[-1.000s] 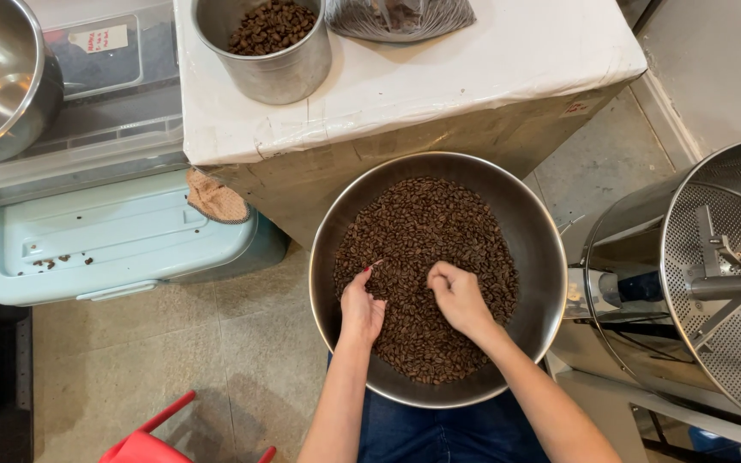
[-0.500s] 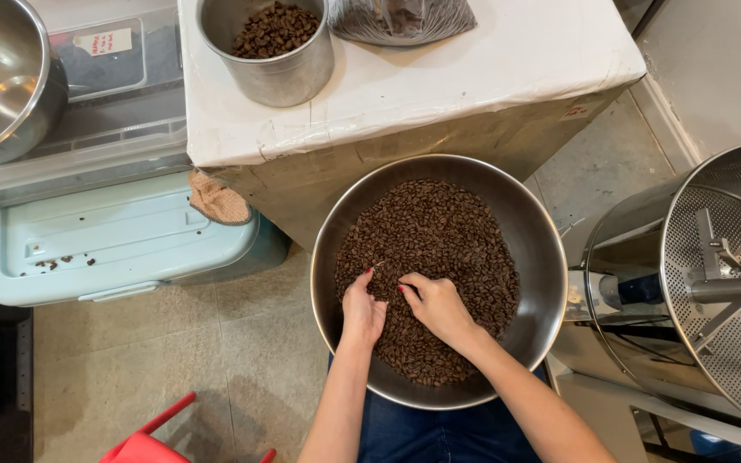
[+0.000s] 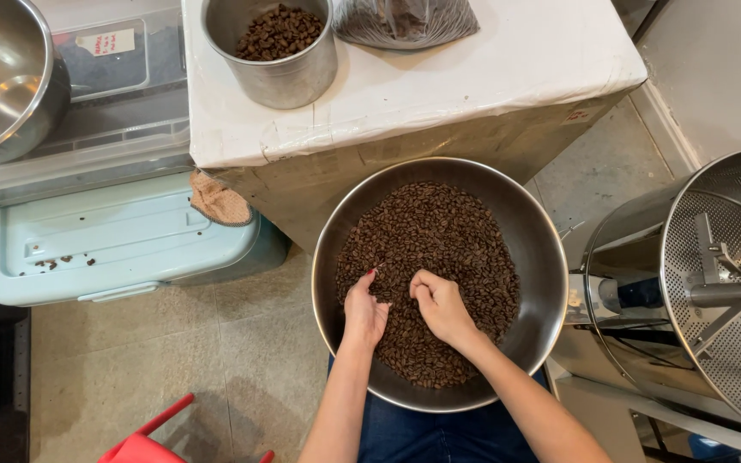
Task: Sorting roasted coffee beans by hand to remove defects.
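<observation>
On the lap, steadying a wide steel bowl (image 3: 542, 257) of roasted beans (image 3: 439, 249). Resting the left hand (image 3: 363, 309) on the beans, fingers loosely curled; curling the right hand (image 3: 440, 305) just beside it, fingertips pinching into the heap. Beyond, facing a white-topped box (image 3: 490, 60) bearing a metal can (image 3: 276, 73) of beans and a bag (image 3: 405, 19). Flanking right, a perforated drum (image 3: 731, 283).

Beans (image 3: 439, 231) in bowl (image 3: 542, 257), behind it box (image 3: 490, 60) bearing can (image 3: 272, 51), roaster drum (image 3: 713, 283) at right.
</observation>
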